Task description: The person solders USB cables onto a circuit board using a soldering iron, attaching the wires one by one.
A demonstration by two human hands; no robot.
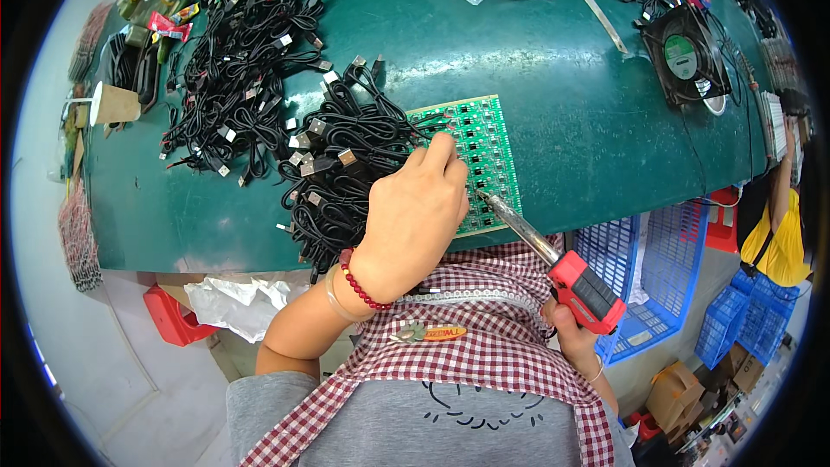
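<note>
The right hand is gripping one iron, pointing it at one board lying on the table. The left hand is bending its fingers there — I cannot tell on what. Two cable heaps are lying left — one fan farther right.

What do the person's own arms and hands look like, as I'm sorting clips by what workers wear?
The left hand is ungloved; its wrist carries a red beaded bracelet and a pale bangle. The left forearm is bare below a short grey sleeve. The right hand shows no glove, with a thin pale band around its wrist.
</note>
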